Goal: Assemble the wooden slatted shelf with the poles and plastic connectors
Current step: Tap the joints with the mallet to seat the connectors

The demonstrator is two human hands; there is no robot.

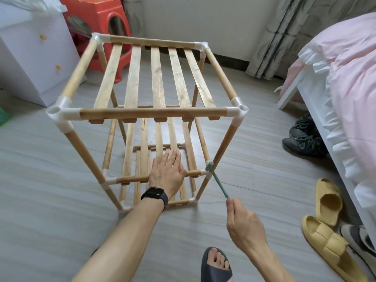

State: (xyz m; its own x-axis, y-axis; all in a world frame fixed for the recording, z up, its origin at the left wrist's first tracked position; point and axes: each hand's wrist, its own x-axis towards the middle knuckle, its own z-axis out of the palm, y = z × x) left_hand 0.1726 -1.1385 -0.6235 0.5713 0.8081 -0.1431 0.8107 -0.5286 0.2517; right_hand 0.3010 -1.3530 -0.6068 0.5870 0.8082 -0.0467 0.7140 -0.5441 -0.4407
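The wooden slatted shelf [154, 78] stands upright on the floor with three tiers joined by poles and white plastic connectors [61, 113]. My left hand [167, 173] lies flat on the middle tier's front pole and slats, fingers straight. My right hand [242, 220] pinches the end of a small teal hammer [216, 181]. The hammer's head sits against the middle tier's front right connector [204, 173].
A white cabinet [30, 53] and a red plastic stool [101, 19] stand behind the shelf on the left. A bed with pink bedding [345, 78] is on the right, with black shoes [305, 139] and yellow slippers [327, 200] beside it. My slippered foot [216, 265] is at the bottom.
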